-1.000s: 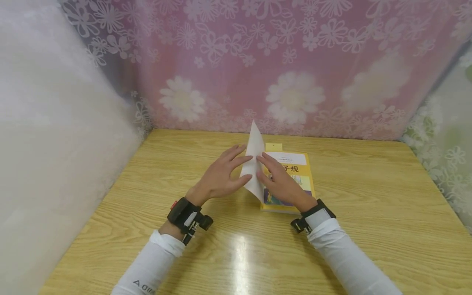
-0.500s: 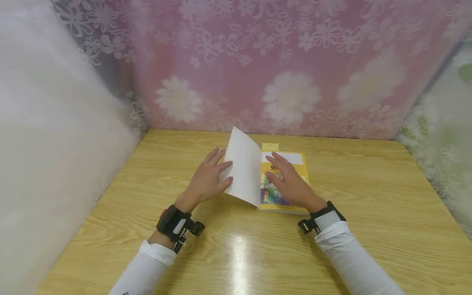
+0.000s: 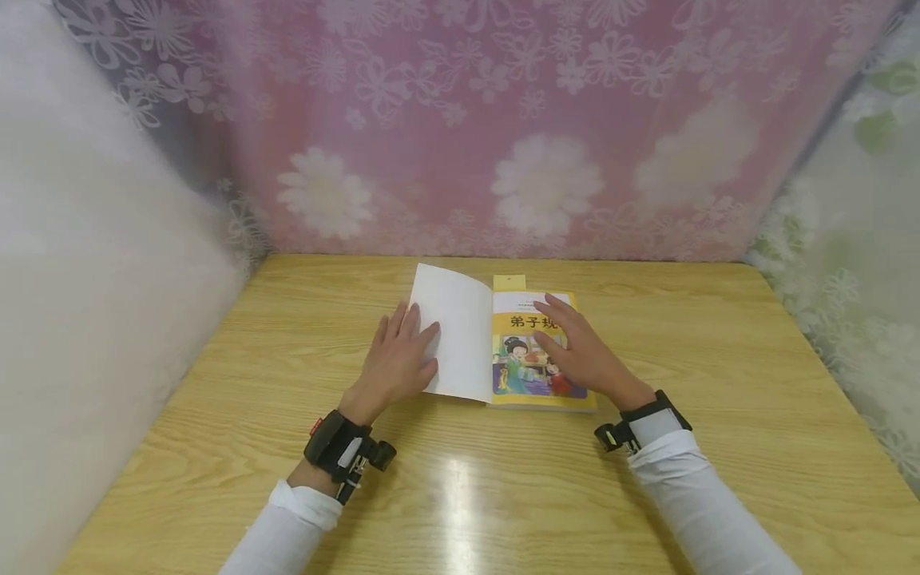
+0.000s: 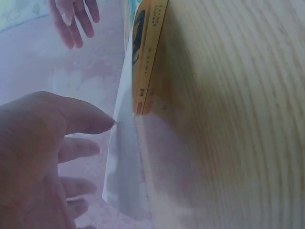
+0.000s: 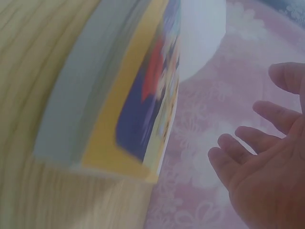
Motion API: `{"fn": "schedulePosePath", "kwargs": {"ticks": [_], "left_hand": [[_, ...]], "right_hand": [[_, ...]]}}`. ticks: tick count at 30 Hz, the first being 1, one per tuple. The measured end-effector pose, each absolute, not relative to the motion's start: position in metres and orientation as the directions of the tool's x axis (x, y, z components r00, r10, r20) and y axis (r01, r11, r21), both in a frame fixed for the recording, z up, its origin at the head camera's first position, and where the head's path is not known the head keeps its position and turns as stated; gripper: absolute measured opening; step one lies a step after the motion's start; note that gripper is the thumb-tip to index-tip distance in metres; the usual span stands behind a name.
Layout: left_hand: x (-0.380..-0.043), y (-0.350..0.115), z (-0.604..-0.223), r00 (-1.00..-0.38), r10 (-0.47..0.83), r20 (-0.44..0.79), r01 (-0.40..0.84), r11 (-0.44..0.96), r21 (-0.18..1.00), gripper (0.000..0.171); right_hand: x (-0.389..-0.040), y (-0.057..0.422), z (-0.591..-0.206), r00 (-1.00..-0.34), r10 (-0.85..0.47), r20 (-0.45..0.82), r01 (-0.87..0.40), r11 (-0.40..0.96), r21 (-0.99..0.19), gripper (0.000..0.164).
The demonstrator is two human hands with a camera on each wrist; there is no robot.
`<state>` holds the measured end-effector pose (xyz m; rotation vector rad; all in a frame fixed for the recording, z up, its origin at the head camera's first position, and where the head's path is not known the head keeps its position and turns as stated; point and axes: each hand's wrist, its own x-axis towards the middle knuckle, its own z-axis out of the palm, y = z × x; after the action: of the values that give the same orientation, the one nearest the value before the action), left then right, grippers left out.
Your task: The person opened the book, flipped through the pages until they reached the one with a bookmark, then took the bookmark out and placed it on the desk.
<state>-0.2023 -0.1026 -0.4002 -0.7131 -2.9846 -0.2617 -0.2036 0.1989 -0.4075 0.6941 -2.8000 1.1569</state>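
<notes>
A yellow book (image 3: 532,367) lies on the table with its front cover (image 3: 460,339) swung over to the left, its blank white inner side up. The exposed right page carries Chinese characters and a colourful cartoon picture. At the cover's left edge my left hand (image 3: 391,361) touches the white sheet with straight, spread fingers. In the left wrist view the cover slants up from the book's spine (image 4: 147,57), the thumb against it. Over the right page hovers my right hand (image 3: 588,347), fingers extended; the right wrist view shows it apart from the book, holding nothing.
A small yellow tab (image 3: 509,282) sticks out past the book's top edge. The wooden table (image 3: 683,343) ends at a pink flowered curtain (image 3: 446,160) behind, with pale curtains at both sides.
The cover has swung from nearly upright over to the left and lower, my left hand moving with it. My right hand has let go of the sheet and shifted right over the page.
</notes>
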Motion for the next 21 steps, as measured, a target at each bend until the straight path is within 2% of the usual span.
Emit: {"fn": "schedulePosePath", "kwargs": {"ticks": [8,14,21], "left_hand": [[-0.207,-0.095,-0.416,-0.800,0.599,0.041,0.593,0.777,0.212,0.057],[-0.205,-0.090,-0.420,-0.824,0.566,-0.033,0.538,0.799,0.267,0.061],[-0.206,-0.084,-0.428,-0.831,0.552,-0.070,0.524,0.818,0.237,0.058]], "right_hand": [[-0.200,0.223,-0.413,-0.914,-0.386,0.126,-0.373,0.678,-0.633,0.058],[-0.199,0.238,-0.419,-0.901,-0.429,0.067,-0.372,0.681,-0.631,0.066],[-0.199,0.252,-0.424,-0.861,-0.509,-0.023,-0.401,0.706,-0.584,0.092]]}}
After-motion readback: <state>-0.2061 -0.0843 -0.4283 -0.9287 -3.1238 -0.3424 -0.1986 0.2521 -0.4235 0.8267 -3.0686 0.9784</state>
